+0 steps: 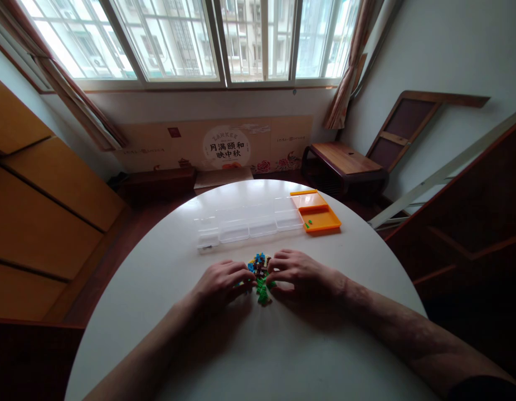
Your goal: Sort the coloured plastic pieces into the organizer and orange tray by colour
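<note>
Small bricks (261,274) are heaped on the table (258,351), between the left hand (224,280) and the right hand (300,274). They are best moved with a soft touch, so none are knocked away. Both hands are half curled and turned in, at the heap's left and right sides. Whether a brick is pinched cannot be told in this small, dark view.

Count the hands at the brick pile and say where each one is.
2. The left hand is at the left side of the pile, the right hand at its right side. Some fingers are partly hidden, but no other hand shows.
</note>
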`<state>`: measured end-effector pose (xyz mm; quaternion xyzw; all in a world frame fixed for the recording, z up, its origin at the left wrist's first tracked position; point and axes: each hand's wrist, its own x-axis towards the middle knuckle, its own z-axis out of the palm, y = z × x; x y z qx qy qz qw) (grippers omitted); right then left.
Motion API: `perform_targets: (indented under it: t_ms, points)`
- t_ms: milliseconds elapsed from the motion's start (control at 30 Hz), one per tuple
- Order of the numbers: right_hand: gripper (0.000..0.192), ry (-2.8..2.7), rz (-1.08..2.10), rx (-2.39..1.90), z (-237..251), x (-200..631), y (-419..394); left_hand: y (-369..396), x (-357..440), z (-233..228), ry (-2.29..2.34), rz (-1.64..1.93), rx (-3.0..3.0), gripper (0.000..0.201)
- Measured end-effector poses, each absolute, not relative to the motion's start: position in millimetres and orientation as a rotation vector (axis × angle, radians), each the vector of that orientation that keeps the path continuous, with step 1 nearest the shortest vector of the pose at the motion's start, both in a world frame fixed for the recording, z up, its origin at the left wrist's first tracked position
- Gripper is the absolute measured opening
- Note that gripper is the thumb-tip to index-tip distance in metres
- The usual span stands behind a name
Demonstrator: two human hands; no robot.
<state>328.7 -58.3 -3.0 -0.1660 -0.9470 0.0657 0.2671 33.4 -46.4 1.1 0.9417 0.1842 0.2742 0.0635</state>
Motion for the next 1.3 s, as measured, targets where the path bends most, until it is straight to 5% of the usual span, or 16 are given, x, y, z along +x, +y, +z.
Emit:
perform_targets:
  t_ms: [800,1300]
  points:
    - [0.014,-2.159,0.259,-0.623,-10,340,-44,-44,31,-3,0.699,0.968,2.798,0.009]
    - [0.017,-1.791,-0.038,-1.406,-17,436,6,-43,30,-3,0.682,0.977,2.788,0.011]
